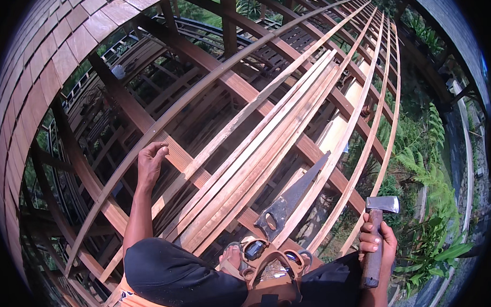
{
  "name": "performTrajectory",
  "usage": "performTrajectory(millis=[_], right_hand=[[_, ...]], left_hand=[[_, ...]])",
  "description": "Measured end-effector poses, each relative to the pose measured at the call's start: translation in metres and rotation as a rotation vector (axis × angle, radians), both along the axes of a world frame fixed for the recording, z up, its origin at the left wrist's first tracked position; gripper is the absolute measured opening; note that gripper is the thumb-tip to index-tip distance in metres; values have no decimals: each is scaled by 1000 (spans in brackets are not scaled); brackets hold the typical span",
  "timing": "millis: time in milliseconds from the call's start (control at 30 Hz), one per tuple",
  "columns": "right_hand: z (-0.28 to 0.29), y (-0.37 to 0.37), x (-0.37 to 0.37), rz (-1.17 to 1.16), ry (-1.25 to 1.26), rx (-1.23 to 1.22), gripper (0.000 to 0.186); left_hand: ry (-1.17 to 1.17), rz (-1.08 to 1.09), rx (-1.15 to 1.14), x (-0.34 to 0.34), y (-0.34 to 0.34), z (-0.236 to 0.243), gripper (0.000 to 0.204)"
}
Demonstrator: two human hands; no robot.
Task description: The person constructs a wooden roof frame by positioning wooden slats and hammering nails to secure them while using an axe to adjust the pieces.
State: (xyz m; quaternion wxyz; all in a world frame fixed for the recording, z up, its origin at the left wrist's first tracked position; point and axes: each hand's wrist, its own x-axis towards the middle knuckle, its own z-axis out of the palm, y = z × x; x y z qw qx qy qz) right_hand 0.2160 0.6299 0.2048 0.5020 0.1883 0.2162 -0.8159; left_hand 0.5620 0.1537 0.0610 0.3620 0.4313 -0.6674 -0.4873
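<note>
My right hand (379,241) grips the wooden handle of a small hatchet (382,204), its steel head upward and flared toward the right. My left hand (153,161) is raised with its fingers curled and pressed together, beside a long thin wooden batten (200,91) that crosses the rafters. Whether it holds something small is hidden. Between my knees sits a brown tool pouch (266,293) with nails (275,270) and a tape measure (254,249) in its pockets. Just beyond the pouch, a handsaw (296,194) with a dark handle lies across the battens.
A stack of loose wooden strips (256,147) lies over the dark rafters (221,73), with open gaps between them. Wooden shingles (79,37) cover the roof at the upper left. Ferns (429,163) grow below the right edge. My foot (232,257) rests near the pouch.
</note>
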Motion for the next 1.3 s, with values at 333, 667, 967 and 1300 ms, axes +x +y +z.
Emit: performTrajectory(millis=[333, 667, 967, 1300], right_hand=[[-56, 8, 12, 426, 219, 550, 36], [-43, -155, 52, 850, 1049, 422, 52], [-133, -226, 132, 988, 1714, 300, 39], [-160, -275, 165, 747, 1998, 183, 42]], left_hand=[[30, -19, -9, -27, 10, -33, 22], [-15, -35, -193, -13, 34, -69, 14], [0, -102, -352, -22, 31, -80, 9], [-22, -52, -441, -24, 35, -87, 10]])
